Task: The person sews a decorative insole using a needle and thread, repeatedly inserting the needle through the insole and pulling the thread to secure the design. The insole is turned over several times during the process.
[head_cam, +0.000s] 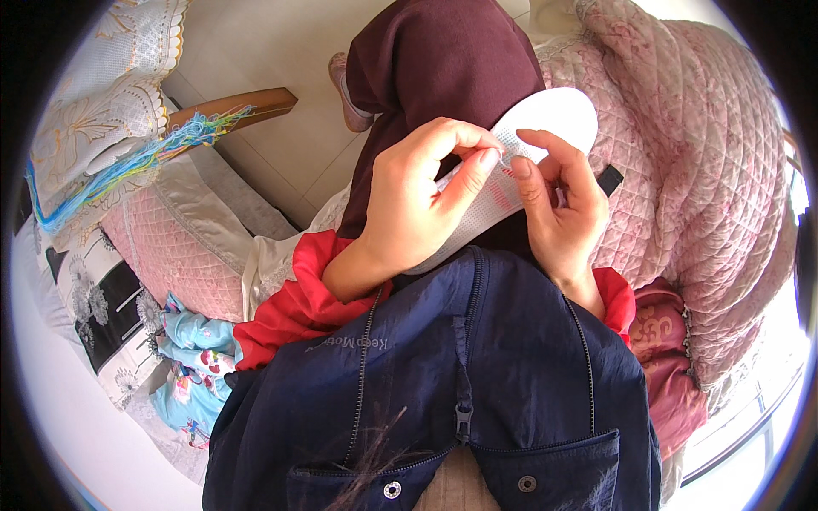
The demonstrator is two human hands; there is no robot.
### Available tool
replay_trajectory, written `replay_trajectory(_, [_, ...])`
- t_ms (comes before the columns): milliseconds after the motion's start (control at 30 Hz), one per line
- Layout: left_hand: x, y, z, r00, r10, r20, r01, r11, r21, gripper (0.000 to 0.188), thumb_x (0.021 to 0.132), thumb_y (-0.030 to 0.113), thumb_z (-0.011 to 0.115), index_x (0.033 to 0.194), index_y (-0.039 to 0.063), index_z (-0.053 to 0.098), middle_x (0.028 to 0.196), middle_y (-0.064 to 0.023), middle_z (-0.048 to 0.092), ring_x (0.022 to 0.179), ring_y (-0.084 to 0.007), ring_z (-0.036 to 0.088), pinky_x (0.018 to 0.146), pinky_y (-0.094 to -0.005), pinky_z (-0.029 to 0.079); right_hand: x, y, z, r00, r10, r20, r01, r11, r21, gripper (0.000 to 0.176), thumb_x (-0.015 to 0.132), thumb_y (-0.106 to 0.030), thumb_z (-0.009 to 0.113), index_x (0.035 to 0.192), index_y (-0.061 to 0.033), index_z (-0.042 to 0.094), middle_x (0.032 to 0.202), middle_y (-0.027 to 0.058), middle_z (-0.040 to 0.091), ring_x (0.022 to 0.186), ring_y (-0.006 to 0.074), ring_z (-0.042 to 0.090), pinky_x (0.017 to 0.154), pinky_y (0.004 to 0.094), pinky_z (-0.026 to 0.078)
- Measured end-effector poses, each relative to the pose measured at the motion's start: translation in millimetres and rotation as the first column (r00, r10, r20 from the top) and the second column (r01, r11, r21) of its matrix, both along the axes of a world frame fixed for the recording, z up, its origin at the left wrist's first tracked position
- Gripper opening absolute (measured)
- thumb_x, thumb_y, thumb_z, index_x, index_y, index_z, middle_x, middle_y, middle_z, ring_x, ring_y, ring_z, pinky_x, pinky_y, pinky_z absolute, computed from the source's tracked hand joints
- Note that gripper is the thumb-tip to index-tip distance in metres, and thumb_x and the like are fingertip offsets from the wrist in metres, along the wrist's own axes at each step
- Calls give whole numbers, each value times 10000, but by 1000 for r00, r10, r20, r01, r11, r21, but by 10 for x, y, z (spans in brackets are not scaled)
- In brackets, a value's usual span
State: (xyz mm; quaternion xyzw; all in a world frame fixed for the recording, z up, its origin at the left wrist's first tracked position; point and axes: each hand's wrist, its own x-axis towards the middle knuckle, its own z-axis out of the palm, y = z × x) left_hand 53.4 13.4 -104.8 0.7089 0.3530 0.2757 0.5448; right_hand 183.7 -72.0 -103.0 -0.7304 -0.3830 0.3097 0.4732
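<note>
A white insole-shaped piece [556, 108] with a printed dot pattern and red marks or stitches lies across the person's lap. Over its left edge, my left hand [422, 191] pinches a fine pale strand [502, 158], possibly thread, between thumb and index fingertip. Just to the right, my right hand [562, 198] is held over the piece's other edge, its thumb and index finger apart and its other fingers curled. Something small and pale shows within those curled fingers, too hidden to name.
A bundle of blue, green and yellow threads [147, 156] hangs at left over a lace cloth [121, 83] and a wooden piece [268, 102]. A pink quilted cover [677, 153] lies at right, with a small black object [610, 180] on it. Patterned blue fabric [195, 377] lies lower left.
</note>
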Motion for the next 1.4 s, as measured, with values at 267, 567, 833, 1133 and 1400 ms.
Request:
replay_trajectory(267, [7, -23, 29, 997, -68, -43, 66, 997, -37, 84, 863, 61, 613, 895, -15, 597, 821, -81, 628, 769, -163, 599, 712, -268, 471, 155, 25, -10, 935, 116, 336, -181, 969, 170, 216, 684, 7, 731, 888, -56, 696, 582, 18, 477, 473, 118, 464, 437, 252, 365])
replay_trajectory(567, [27, -26, 3, 997, -60, -58, 65, 993, 93, 96, 798, 41, 660, 862, 14, 593, 800, -110, 631, 723, -258, 626, 628, -315, 490, 175, 3, -20, 910, 130, 394, -228, 950, 215, 250, 630, 6, 742, 868, -54, 690, 581, 19, 479, 478, 138, 476, 436, 270, 376])
replay_trajectory(833, [41, -39, 12, 996, -50, -68, 57, 992, 115, 94, 783, 49, 670, 836, 23, 596, 773, -101, 622, 697, -269, 612, 612, -329, 479, 163, 11, -15, 898, 131, 420, -230, 953, 195, 220, 625, 10, 738, 823, -58, 669, 573, 12, 468, 458, 125, 454, 419, 263, 357])
replay_trajectory(1133, [56, -30, 52, 995, -77, -66, 87, 983, 160, 63, 811, 50, 638, 823, 19, 585, 765, -91, 608, 687, -271, 612, 604, -328, 476, 87, -5, -24, 931, 56, 360, -129, 975, 181, 222, 628, 16, 736, 830, -57, 677, 548, -7, 434, 429, 83, 399, 397, 241, 317])
replay_trajectory(1400, [55, -61, 47, 997, -65, -32, 65, 998, -7, 95, 823, 58, 644, 862, 11, 572, 795, -106, 614, 728, -242, 624, 642, -309, 482, 90, -8, -27, 941, 41, 336, -114, 973, 201, 226, 646, 17, 745, 850, -58, 684, 547, -12, 437, 435, 72, 396, 401, 235, 305])
